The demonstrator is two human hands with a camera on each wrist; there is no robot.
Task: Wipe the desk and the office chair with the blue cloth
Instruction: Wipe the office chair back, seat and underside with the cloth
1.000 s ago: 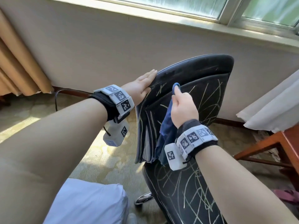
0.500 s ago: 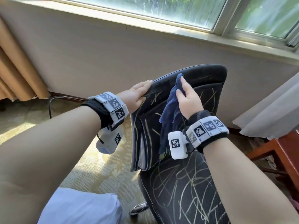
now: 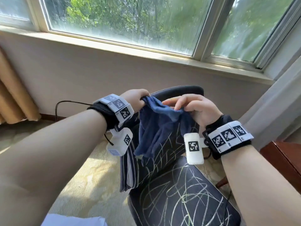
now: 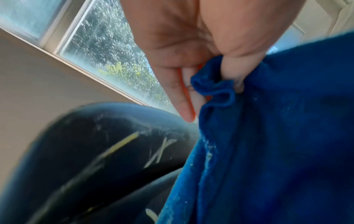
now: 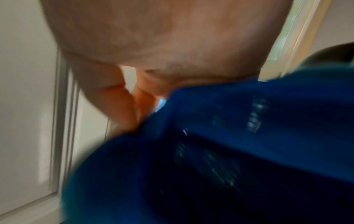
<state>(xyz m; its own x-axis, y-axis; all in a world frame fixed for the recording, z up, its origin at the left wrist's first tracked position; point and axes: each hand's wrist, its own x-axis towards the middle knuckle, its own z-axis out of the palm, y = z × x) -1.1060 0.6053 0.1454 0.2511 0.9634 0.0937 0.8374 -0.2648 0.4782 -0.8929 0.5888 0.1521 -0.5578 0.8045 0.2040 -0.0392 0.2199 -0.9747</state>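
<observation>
Both hands pinch the cloth (image 3: pixel 156 123) above the chair (image 3: pixel 179 190). Left hand (image 3: pixel 135 98) at ten o'clock, right hand (image 3: pixel 195 108) at two.

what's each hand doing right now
Left hand: grips one edge of the blue cloth.
Right hand: pinches the cloth's other edge.

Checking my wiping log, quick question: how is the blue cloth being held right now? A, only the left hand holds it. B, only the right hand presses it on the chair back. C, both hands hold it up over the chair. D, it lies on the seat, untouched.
C: the left hand and right hand each pinch the blue cloth, which hangs between them above the office chair.
</observation>
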